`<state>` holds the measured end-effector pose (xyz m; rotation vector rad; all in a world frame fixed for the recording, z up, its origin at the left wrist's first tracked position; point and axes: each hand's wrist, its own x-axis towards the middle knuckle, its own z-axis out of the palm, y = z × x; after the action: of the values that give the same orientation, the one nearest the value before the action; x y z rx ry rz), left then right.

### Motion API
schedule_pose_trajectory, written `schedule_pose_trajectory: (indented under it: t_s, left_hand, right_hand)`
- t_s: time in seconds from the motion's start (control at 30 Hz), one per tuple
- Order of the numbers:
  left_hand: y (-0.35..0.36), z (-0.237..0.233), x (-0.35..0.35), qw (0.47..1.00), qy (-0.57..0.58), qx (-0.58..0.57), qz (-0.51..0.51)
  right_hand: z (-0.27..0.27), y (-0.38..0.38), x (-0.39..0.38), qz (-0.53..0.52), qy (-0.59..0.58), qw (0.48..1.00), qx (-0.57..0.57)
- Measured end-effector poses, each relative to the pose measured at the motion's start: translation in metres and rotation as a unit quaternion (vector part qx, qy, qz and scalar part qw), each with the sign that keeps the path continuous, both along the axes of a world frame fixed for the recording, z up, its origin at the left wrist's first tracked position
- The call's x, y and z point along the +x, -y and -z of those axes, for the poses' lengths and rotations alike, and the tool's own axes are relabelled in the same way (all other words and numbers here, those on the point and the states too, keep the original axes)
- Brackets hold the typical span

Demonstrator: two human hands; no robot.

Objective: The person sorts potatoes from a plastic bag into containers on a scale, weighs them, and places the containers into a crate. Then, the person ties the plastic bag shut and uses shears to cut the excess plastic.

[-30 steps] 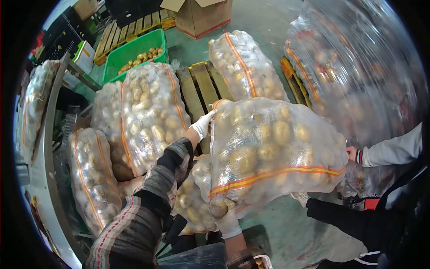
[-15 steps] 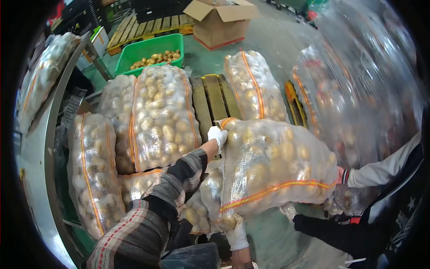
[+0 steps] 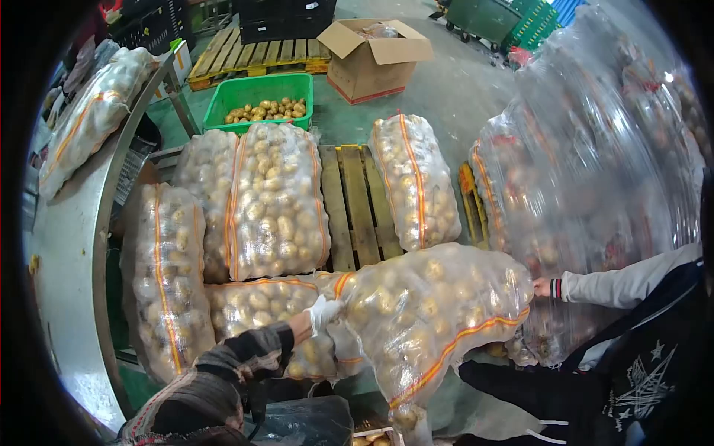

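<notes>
A large mesh sack of potatoes [image 3: 431,312] with orange-yellow stripes hangs tilted between me and a co-worker. My left hand [image 3: 323,314], in a white glove, is closed on its upper left corner. At the bottom edge my right hand [image 3: 422,431], also gloved and mostly cut off, grips the lower corner. The co-worker's bare hand [image 3: 545,287] holds the right end of the sack, and that person's other hand is near its lower right side, largely hidden. Beneath and left of the held sack lies another potato sack [image 3: 260,303].
Further sacks stand on a wooden pallet [image 3: 357,201]. Beyond are a green crate [image 3: 216,111] of potatoes and an open cardboard box [image 3: 372,70]. A metal table [image 3: 71,297] borders the left; film-wrapped sacks [image 3: 587,171] stand right.
The held sack has moved down and slightly left in view, with both my hands and the co-worker's hand. More of the pallet and of the sack underneath shows.
</notes>
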<state>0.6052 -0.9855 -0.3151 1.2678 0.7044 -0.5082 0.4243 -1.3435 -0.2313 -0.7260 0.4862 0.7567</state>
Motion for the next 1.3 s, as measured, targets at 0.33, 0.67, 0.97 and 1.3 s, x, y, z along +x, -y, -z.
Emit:
schedule_pose_trajectory:
  t_s: [0.33, 0.67, 0.97, 1.3]
  left_hand:
    - [0.007, -0.080, -0.134, 0.990, 0.092, -0.050, -0.097]
    - [-0.017, -0.144, -0.268, 0.985, -0.136, -0.084, -0.070]
    - [-0.180, -0.320, -0.353, 0.992, 0.046, -0.121, 0.007]
    - [-0.418, -0.541, -0.530, 0.969, 0.171, -0.015, -0.175]
  right_hand:
    - [-0.082, -0.078, 0.025, -0.029, -0.028, 0.995, -0.096]
    - [-0.159, -0.232, -0.003, -0.191, 0.026, 0.971, -0.143]
    - [-0.255, -0.399, -0.156, -0.245, 0.124, 0.944, -0.183]
    - [-0.524, -0.572, -0.285, -0.273, 0.372, 0.876, -0.141]
